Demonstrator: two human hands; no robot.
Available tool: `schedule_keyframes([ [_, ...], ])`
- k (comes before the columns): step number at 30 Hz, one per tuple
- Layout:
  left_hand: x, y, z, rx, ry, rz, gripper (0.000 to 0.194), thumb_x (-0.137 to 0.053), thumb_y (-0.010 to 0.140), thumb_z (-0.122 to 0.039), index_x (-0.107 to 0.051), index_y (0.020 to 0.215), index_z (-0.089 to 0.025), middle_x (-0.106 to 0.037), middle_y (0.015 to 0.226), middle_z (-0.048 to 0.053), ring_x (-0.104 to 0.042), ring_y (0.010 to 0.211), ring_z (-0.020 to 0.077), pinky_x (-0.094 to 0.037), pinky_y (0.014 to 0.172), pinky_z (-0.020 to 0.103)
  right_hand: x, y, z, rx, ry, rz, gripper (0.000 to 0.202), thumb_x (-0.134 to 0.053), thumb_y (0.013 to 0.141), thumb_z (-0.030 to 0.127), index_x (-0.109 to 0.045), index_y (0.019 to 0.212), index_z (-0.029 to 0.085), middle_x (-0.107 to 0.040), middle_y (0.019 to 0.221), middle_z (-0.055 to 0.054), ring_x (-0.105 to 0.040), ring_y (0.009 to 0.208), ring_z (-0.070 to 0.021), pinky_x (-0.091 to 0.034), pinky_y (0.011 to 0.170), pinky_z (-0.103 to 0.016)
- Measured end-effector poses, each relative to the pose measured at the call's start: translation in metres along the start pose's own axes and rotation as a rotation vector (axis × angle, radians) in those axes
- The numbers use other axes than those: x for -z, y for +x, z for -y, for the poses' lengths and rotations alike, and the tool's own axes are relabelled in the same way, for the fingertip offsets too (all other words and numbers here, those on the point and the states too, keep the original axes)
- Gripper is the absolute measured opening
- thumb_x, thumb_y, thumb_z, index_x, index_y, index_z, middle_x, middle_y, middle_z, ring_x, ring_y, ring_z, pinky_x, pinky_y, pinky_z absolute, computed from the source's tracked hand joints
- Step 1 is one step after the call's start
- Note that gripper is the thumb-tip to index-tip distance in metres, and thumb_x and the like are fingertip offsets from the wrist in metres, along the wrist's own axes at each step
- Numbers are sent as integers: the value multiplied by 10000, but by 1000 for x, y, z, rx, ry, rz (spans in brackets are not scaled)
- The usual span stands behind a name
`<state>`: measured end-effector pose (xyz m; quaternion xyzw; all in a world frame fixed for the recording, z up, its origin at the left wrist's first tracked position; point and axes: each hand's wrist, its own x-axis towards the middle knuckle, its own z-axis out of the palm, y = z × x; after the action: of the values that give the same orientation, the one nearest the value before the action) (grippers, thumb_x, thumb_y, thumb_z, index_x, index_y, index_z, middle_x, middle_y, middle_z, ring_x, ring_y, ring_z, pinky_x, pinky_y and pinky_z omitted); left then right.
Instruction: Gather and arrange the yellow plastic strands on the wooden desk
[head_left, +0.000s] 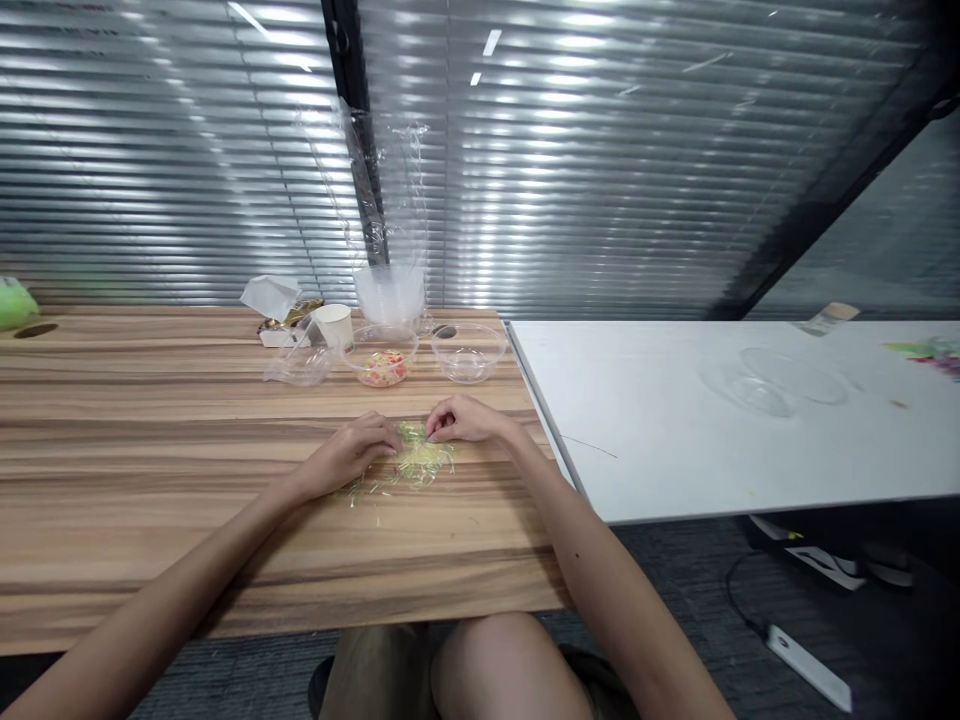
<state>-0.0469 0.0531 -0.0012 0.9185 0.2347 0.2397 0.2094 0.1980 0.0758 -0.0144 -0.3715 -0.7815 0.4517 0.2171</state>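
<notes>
A small loose pile of yellow-green shiny shredded strips lies on the wood-grain table, with stray strips scattered to its lower left. At the pile's left edge is my left hand, its fingers bent and pressed together, tips among the strips; what they hold is hidden. My right hand is closed in a pinch on strips at the upper right of the pile. Just beyond the hands stands a clear plastic bowl with nothing visible in it. Left of that, another clear bowl holds small red, orange and yellow pieces.
Behind the bowls are a paper cup, a tissue box, a crumpled clear plastic piece and a tall bag of stacked clear bowls. A white table adjoins on the right, with clear plastic lids. Window blinds stand behind.
</notes>
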Motion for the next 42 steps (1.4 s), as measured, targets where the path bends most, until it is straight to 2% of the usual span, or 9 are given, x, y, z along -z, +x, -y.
schedule_keyframes([
  [11, 7, -1, -5, 16, -82, 152, 143, -515, 919, -177, -640, 849, -188, -657, 811, 14, -600, 757, 130, -433, 694, 214, 0, -1, 0, 17, -37, 2, 46, -667, 713, 153, -705, 708, 128, -646, 641, 5, -522, 590, -101, -383, 589, -204],
  [20, 8, -2, -5, 34, -85, 183, 164, -505, 920, -206, -654, 855, -186, -654, 823, 28, -598, 773, 149, -441, 702, 240, -3, 1, 0, 53, -3, 10, 75, -648, 758, 177, -690, 733, 120, -669, 692, -18, -563, 633, -114, -417, 616, -209],
  [26, 10, -3, -4, 26, -76, 185, 188, -498, 922, -218, -665, 842, -189, -646, 821, 37, -593, 778, 155, -443, 713, 255, -6, 1, 3, 74, -17, -24, 63, -632, 782, 156, -672, 749, 120, -678, 745, -34, -587, 681, -125, -443, 656, -221],
  [33, 9, -2, -7, 1, -103, 222, 222, -471, 949, -244, -649, 830, -182, -632, 820, 42, -583, 799, 151, -441, 742, 252, -3, -3, 8, 29, -31, -91, 63, -614, 808, 155, -654, 770, 125, -664, 735, -24, -581, 665, -123, -438, 635, -219],
  [38, 9, 0, -11, -29, -89, 248, 236, -461, 951, -226, -663, 837, -179, -638, 836, 50, -575, 826, 155, -436, 772, 258, -4, -2, 7, 45, -13, -73, 76, -627, 809, 160, -681, 843, 119, -697, 784, -39, -623, 718, -139, -474, 686, -233],
  [42, 8, 0, -12, -59, -78, 262, 229, -465, 948, -204, -676, 863, -184, -641, 845, 52, -568, 841, 163, -425, 786, 268, -3, -3, 9, 95, -87, -89, 167, -589, 826, 134, -712, 939, 127, -726, 949, -67, -652, 874, -164, -480, 811, -262],
])
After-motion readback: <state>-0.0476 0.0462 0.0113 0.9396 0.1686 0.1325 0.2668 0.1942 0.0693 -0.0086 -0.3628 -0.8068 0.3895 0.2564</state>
